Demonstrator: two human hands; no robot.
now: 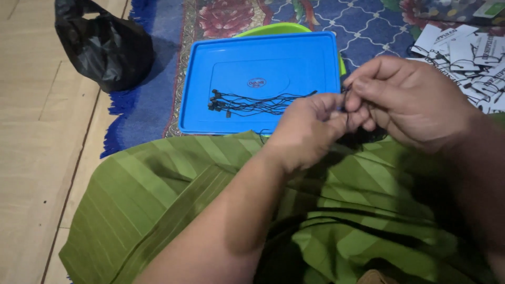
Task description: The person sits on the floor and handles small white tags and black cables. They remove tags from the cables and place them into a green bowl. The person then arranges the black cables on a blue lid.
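Both hands meet just right of the scene's middle, above a lap draped in green striped cloth (173,184). The left hand (307,129) has its grip pinched nearly closed on a thin black cord (344,100); the right hand (407,102) curls its fingers tight over the same cord, fingertips touching the left's. What the cord joins to is hidden behind the fingers.

Just beyond the hands lies a flat blue rectangular plastic lid (263,52) with a small oval label at its centre; a green rim (273,29) peeks out at its far edge. A bundle of black cords with small end pieces (247,102) lies on the lid, left of the hands.

At far right is a heap of white and black printed paper tags (468,58). At far left, a black plastic bag (102,44) sits on the wooden floor (37,158) beside a patterned blue rug (368,23).
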